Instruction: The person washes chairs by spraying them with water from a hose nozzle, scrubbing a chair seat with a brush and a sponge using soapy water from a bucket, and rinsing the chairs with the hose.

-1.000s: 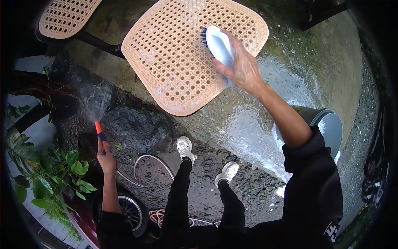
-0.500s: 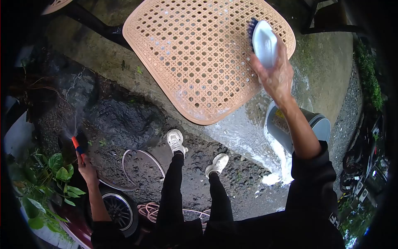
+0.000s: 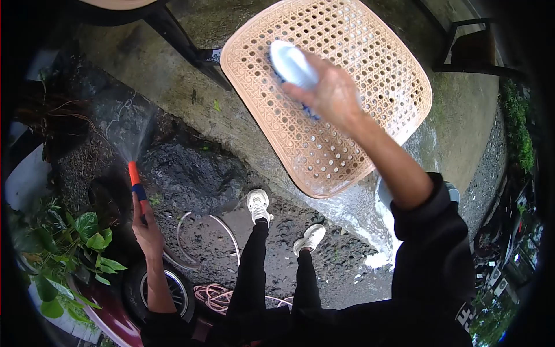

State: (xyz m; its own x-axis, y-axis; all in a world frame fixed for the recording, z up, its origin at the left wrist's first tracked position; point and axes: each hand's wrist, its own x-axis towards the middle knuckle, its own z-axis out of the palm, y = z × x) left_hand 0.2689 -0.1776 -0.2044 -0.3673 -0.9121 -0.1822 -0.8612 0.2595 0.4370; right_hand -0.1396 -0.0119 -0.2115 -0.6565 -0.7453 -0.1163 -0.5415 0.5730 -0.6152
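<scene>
My right hand (image 3: 336, 97) grips a white-backed scrub brush (image 3: 293, 62) with blue bristles. The brush lies against the left part of a tan plastic chair seat (image 3: 332, 147) that has a perforated cane pattern and whitish suds on it. Off to the left, my left hand (image 3: 148, 234) is wrapped round an orange and blue hose nozzle (image 3: 134, 176). A fan of water sprays from its tip, away from me, toward the ground beside a dark wet rock (image 3: 193, 176). The brush hides part of the seat's surface.
A grey bucket (image 3: 452, 192) stands behind my right forearm, beside white foam (image 3: 378, 260) on the concrete. A pinkish hose (image 3: 217, 296) lies coiled near a car wheel (image 3: 170, 292). Dark furniture (image 3: 471, 49) stands at upper right, leafy plants (image 3: 87, 234) at left.
My right hand has swept the brush leftward across the seat. My left hand and the spraying nozzle now appear further right, and the whole view has shifted somewhat.
</scene>
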